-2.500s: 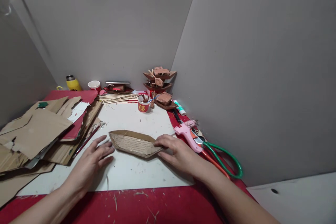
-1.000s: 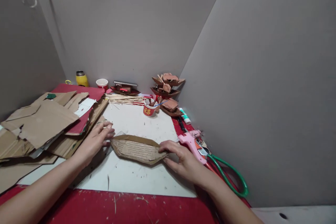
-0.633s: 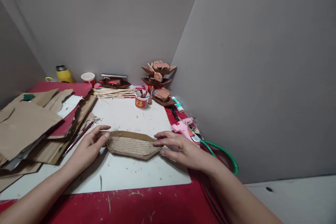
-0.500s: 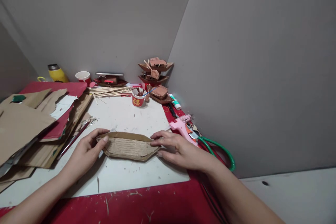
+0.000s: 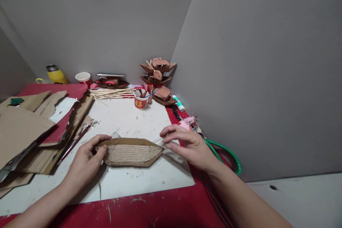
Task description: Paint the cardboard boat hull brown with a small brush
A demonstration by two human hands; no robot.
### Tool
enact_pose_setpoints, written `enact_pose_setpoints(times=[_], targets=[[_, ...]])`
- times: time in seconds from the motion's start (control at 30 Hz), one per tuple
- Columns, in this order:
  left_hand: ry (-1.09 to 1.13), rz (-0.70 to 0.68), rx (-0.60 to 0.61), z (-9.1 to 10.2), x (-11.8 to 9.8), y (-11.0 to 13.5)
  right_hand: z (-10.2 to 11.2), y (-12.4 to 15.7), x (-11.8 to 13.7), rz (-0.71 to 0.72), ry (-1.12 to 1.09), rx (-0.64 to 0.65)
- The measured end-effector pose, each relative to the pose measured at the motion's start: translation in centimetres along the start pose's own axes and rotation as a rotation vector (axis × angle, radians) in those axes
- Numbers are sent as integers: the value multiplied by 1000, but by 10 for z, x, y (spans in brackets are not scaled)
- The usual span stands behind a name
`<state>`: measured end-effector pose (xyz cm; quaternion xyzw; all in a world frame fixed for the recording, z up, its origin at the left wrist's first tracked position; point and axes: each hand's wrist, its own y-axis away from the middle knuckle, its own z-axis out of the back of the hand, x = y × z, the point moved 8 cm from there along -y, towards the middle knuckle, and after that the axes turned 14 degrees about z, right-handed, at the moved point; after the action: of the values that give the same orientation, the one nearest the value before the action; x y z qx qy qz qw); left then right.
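Note:
A small cardboard boat hull [image 5: 130, 154] with a ridged floor and low side walls lies on the white sheet in front of me. My left hand [image 5: 89, 155] grips its left end, thumb over the wall and fingers behind it. Beside the pointed right tip hovers my right hand [image 5: 187, 146], fingers curved and apart; no object is visible in it. Partly hidden behind that hand are a pink glue gun [image 5: 185, 124] and green-handled scissors [image 5: 227, 153].
Cardboard pieces [image 5: 24, 131] are piled at the left. Farther back stand a yellow bottle [image 5: 56, 74], a red paper cup [image 5: 140, 99] with brown paint, wooden sticks [image 5: 112, 93] and several brown model boats [image 5: 161, 94]. Grey panels [image 5: 240, 60] rise behind and to the right.
My right hand has let go of the hull's right end and moved up and right, baring the tip. The left hand keeps its hold, and the hull has shifted slightly.

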<state>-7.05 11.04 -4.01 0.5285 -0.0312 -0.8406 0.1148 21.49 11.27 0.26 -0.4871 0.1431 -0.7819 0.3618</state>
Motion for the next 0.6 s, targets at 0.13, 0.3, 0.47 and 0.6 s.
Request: enact_pose_setpoints(times=[0.13, 0.3, 0.47, 0.6], targets=[[-41, -34, 9, 1, -2, 2, 33, 8, -15, -109, 89, -294], [-94, -95, -36, 8, -10, 9, 44, 12, -19, -174, 109, -378], [116, -145, -271, 46, -22, 13, 49, 11, -7, -182, 152, -424], [229, -96, -313, 68, -20, 6, 63, 11, -1, -193, 258, -452]])
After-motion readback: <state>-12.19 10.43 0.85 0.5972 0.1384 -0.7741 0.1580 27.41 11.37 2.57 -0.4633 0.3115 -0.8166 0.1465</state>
